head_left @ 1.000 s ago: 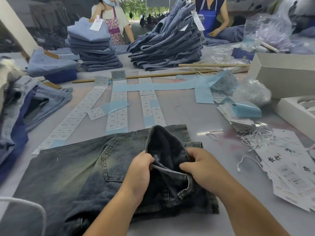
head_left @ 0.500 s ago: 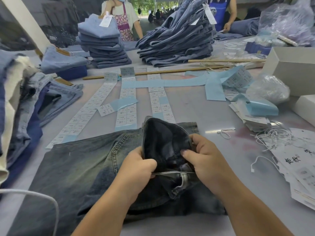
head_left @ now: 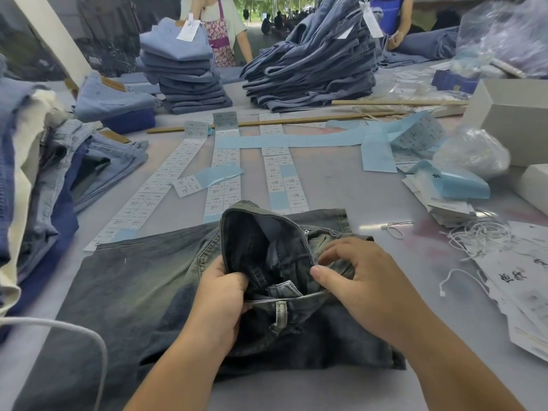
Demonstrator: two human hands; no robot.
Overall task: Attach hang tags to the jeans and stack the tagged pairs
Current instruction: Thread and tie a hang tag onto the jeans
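From the head camera, a pair of dark washed jeans (head_left: pixel 142 292) is lying flat on the grey table (head_left: pixel 341 185), and everything else is being placed from them. The left hand (head_left: pixel 221 301) is gripping the near waistband edge, fingers curled round the denim, holding the waist open. The right hand (head_left: pixel 358 280) is resting on the right side of the opening with fingers spread and loosely bent, thumb pressing the waistband rim; it is clamping nothing that I can see. A belt loop (head_left: pixel 281 314) is sitting just below the opening, between the two hands.

To the right of the jeans, hang tags (head_left: pixel 522 280) and loose white strings (head_left: pixel 480 235) are lying near; beyond the jeans, strips of size stickers (head_left: pixel 222 185) are stretching away, and further back finished stacks (head_left: pixel 184 81) are standing.

The step looks like preparing the waist for tagging: no tag is on this pair yet. The next move probably calls for the right hand reaching to the tags and threading a string through a loop.
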